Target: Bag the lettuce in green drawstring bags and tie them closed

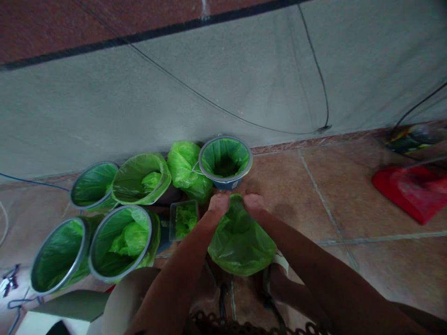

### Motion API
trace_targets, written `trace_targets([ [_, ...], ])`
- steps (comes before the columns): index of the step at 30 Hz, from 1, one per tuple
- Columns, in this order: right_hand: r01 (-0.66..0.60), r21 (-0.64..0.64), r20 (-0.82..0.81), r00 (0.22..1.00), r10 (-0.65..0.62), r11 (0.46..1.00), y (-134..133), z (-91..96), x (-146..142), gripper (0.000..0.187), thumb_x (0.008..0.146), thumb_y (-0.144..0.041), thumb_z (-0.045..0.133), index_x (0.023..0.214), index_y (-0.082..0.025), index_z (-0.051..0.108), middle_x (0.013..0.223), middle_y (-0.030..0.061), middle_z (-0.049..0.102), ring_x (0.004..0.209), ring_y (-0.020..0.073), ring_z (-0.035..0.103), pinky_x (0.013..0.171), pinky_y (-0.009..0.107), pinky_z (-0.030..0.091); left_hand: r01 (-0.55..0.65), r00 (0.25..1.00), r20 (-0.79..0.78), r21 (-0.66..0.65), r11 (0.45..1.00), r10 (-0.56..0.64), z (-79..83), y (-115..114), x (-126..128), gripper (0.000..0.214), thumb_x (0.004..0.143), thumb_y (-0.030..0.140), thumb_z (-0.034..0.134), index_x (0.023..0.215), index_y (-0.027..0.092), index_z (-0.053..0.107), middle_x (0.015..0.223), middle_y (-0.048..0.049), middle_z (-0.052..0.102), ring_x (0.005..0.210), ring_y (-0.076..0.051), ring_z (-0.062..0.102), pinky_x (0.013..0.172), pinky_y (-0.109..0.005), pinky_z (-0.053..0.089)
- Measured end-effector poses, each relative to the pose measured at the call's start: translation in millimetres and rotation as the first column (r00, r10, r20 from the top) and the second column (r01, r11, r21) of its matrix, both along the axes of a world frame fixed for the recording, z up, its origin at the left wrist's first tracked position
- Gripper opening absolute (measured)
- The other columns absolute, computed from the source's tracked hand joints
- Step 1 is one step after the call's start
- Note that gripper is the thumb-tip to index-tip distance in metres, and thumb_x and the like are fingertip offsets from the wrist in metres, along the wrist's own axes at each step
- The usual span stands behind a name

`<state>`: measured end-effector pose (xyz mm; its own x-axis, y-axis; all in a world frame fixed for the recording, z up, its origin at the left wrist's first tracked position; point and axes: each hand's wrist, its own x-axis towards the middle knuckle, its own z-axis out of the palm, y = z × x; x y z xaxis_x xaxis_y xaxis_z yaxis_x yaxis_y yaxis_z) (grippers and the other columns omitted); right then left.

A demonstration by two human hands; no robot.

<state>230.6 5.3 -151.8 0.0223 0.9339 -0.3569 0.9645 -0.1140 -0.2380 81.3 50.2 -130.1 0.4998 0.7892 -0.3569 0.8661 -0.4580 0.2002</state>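
My left hand (218, 204) and my right hand (253, 203) both grip the top edge of a green plastic bag (240, 242), which hangs open between them over the tiled floor. Both fists are closed on the bag's rim. Just beyond my hands stands a blue bin (225, 162) lined with a green bag. A stuffed, tied green bag (186, 168) rests against that bin's left side.
Several more green-lined bins (120, 242) cluster at the left, with a small clear container (184, 219) of green bags among them. A grey wall with loose cables runs behind. A red dustpan (412, 190) lies at the right. My feet in sandals show below the bag.
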Motion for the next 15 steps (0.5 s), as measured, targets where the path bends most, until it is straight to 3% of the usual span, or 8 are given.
trace_targets([
  [5,0.068,0.144,0.12,0.989,-0.086,0.987,-15.6,13.2,-5.0,0.047,0.097,-0.018,0.036,0.142,-0.01,0.047,0.131,0.023,0.059,0.119,0.0328,0.052,0.102,0.05,0.036,-0.054,0.997,-0.046,0.013,0.998,0.055,2.0,-6.9,1.9,0.038,0.091,0.009,0.041,0.124,0.018,0.057,0.119,-0.0119,0.067,0.108,-0.022,0.065,0.093,-0.033,0.05],
  [8,-0.035,0.234,0.084,0.996,0.016,0.972,-37.4,22.3,-14.8,0.05,0.097,-0.021,0.034,0.145,-0.016,0.045,0.138,0.0197,0.054,0.122,0.0324,0.049,0.103,0.048,0.037,-0.068,0.998,0.013,0.07,0.995,0.068,3.8,-10.6,-2.1,0.046,0.087,0.014,0.052,0.133,0.018,0.05,0.122,-0.0132,0.064,0.114,-0.026,0.062,0.099,-0.037,0.046],
  [11,-0.12,0.078,-0.025,0.992,0.122,0.99,-53.6,16.2,-30.2,0.044,0.095,-0.018,0.035,0.133,-0.016,0.056,0.127,0.0183,0.061,0.113,0.0288,0.056,0.095,0.041,0.045,-0.104,0.994,0.027,0.054,0.993,0.103,8.3,-13.6,-8.2,0.059,0.084,0.018,0.058,0.141,0.017,0.043,0.128,-0.0153,0.061,0.118,-0.028,0.059,0.1,-0.039,0.046],
  [13,-0.044,-0.042,-0.076,0.996,0.041,0.998,-53.7,4.1,-38.8,0.046,0.092,-0.012,0.035,0.134,-0.013,0.056,0.125,0.0204,0.062,0.109,0.03,0.061,0.089,0.042,0.049,-0.124,0.992,0.005,0.016,0.992,0.124,13.6,-14.4,-13.2,0.06,0.083,0.019,0.059,0.141,0.018,0.043,0.129,-0.0153,0.061,0.117,-0.028,0.06,0.098,-0.038,0.047],
  [15,0.04,-0.06,-0.141,0.989,-0.048,0.997,-46.3,-8.4,-43.3,0.048,0.091,-0.011,0.037,0.136,-0.009,0.054,0.125,0.0241,0.062,0.108,0.0335,0.063,0.087,0.046,0.049,-0.136,0.991,0.001,-0.007,0.991,0.136,20.4,-13.9,-19.5,0.06,0.082,0.019,0.061,0.139,0.018,0.045,0.129,-0.0143,0.061,0.117,-0.027,0.06,0.098,-0.036,0.047],
])
